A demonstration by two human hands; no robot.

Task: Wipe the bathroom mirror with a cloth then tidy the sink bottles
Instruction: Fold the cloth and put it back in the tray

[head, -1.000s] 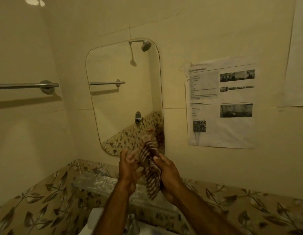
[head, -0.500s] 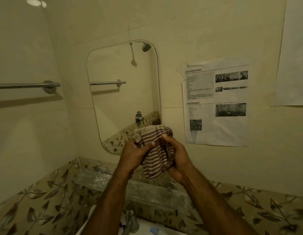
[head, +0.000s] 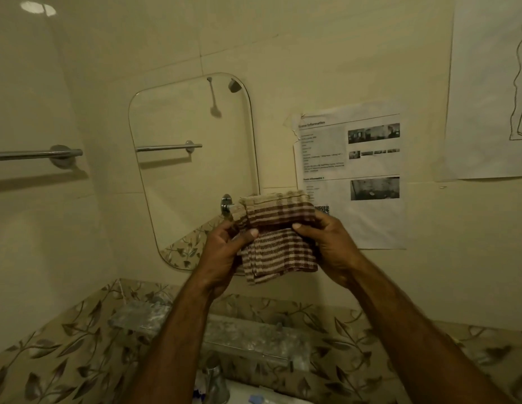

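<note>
A brown and cream striped cloth point(head: 278, 234) is folded into a rough square and held up in front of the mirror's lower right corner. My left hand point(head: 224, 252) grips its left side, thumb on the front. Gripping the right side is my right hand point(head: 329, 243). The rounded rectangular mirror point(head: 189, 158) hangs on the cream tiled wall and reflects a shower head and a towel bar. No bottles are clearly visible; my forearms hide much of the sink area.
A glass shelf point(head: 248, 330) runs under the mirror above a chrome tap point(head: 216, 380) and the sink edge point(head: 254, 396). A towel bar point(head: 35, 154) is on the left wall. Printed sheets point(head: 350, 176) and a drawing point(head: 493, 88) are taped to the right.
The cloth went from a bunched, hanging strip to a flat folded square. Both hands rose with it and moved right, and the view tilted slightly.
</note>
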